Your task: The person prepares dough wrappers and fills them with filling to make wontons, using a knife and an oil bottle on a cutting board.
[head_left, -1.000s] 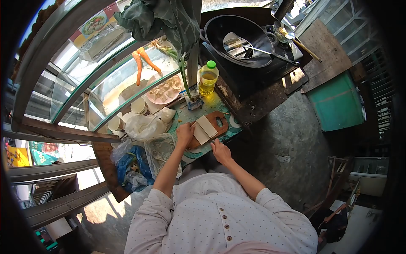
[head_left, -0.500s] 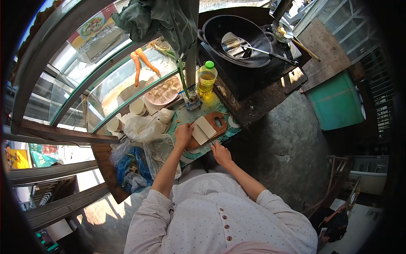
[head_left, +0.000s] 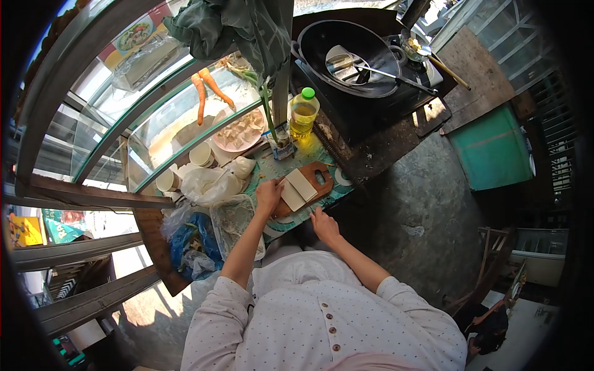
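At the far left, behind curved glass, two carrots (head_left: 201, 94) lie on the top shelf of a display case (head_left: 154, 127). A pink plate (head_left: 241, 132) of pale pieces sits below them; reflections blur what the pieces are. Paper cups (head_left: 202, 154) stand just beside the plate, half hidden by the shelf edge. Nearer the person, crumpled plastic bags (head_left: 212, 185) and a blue bag (head_left: 187, 240) pile up on the worktop (head_left: 279, 229), and I cannot see what is inside them. A clear tub (head_left: 233, 217) lies partly under the left forearm.

The left hand (head_left: 269, 195) rests knuckles up on the left end of a pale block (head_left: 298, 188). Its fingertips are tucked out of sight, so I cannot tell whether it grips or only presses. The block lies on a brown cutting board (head_left: 318, 179) in the middle of the worktop, covering most of it.

The right hand (head_left: 324, 226) is closed around the handle of a knife (head_left: 304, 201). Only a thin dark line of blade shows across the block.

Beyond the board stands an oil bottle (head_left: 304, 114), then a black wok (head_left: 348, 57) with utensils lying in it. A green panel (head_left: 493, 152) lies well apart on the right.
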A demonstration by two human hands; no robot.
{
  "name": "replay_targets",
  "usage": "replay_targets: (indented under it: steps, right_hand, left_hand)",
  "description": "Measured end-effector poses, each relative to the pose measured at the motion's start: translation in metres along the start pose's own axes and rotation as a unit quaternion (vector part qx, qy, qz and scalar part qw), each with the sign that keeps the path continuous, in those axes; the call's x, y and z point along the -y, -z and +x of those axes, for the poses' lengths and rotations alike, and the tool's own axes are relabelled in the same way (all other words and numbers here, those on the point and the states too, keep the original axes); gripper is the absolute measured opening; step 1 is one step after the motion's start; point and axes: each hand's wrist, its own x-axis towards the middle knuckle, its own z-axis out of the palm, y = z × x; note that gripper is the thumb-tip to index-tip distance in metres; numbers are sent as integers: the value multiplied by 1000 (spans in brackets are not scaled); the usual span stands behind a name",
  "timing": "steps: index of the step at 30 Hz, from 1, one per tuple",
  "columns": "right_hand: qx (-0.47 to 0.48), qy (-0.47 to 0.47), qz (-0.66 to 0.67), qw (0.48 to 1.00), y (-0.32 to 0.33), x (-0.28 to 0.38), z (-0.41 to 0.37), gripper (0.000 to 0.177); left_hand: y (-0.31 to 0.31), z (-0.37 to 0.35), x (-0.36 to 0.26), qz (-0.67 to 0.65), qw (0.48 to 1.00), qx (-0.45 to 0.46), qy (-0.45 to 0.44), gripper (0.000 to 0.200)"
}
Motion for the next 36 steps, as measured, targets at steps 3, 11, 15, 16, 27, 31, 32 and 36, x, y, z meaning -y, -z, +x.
replay_targets:
  steps: [3,11,15,16,27,31,32,36]
  right_hand:
    - [2,1,-14,1000,0,-1,4,27]
    - [-7,11,-38,999,-4,-2,2,27]
    - [-6,3,-37,999,-5,-7,3,27]
    - [-8,8,-33,999,-6,-7,4,27]
    - [-6,41,-41,998,-1,-11,3,28]
    - [15,49,-26,998,10,-14,8,29]
    - [21,48,-16,999,12,-14,8,29]
    - [-1,58,-7,998,17,-14,4,30]
  left_hand:
    - [0,1,-1,18,1000,4,7,24]
    - [-1,0,10,25,1000,3,13,26]
    - [-5,3,7,34,999,25,11,27]
    - [-4,3,8,27,999,21,11,27]
    - [4,-7,8,-15,1000,17,16,27]
    - [2,-7,10,-1,1000,19,18,25]
    - [0,-8,11,-1,999,22,24,24]
    - [-1,-9,11,0,999,19,37,23]
